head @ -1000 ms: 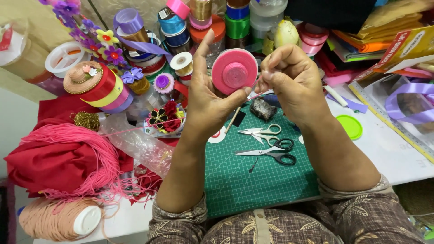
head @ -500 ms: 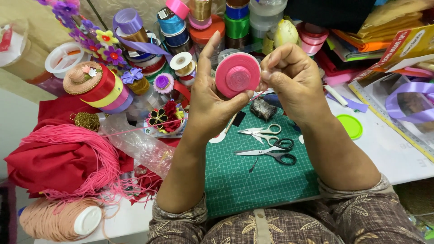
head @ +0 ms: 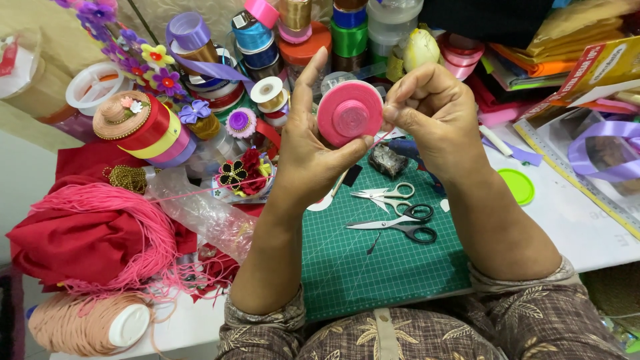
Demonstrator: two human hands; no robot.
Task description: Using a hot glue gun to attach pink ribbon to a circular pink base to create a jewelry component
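Observation:
My left hand (head: 313, 150) holds a round pink felt disc (head: 349, 112) with a raised spiral centre, thumb under it and fingers behind. My right hand (head: 433, 110) pinches at the disc's right edge, fingers closed; a thin pink thread runs down from there. Both hands hover above a green cutting mat (head: 373, 267). On the mat lie black-handled scissors (head: 400, 227) and small silver scissors (head: 380, 195).
Many ribbon spools (head: 267, 33) crowd the back of the table. A round decorated box (head: 133, 123), pink cord on red cloth (head: 93, 233), a peach cord spool (head: 87, 323), a green lid (head: 517, 185) and purple ribbon (head: 607, 157) surround the mat.
Both hands have tilted the pink disc slightly, and the right fingers have shifted along its right edge. Everything on the table stays where it was.

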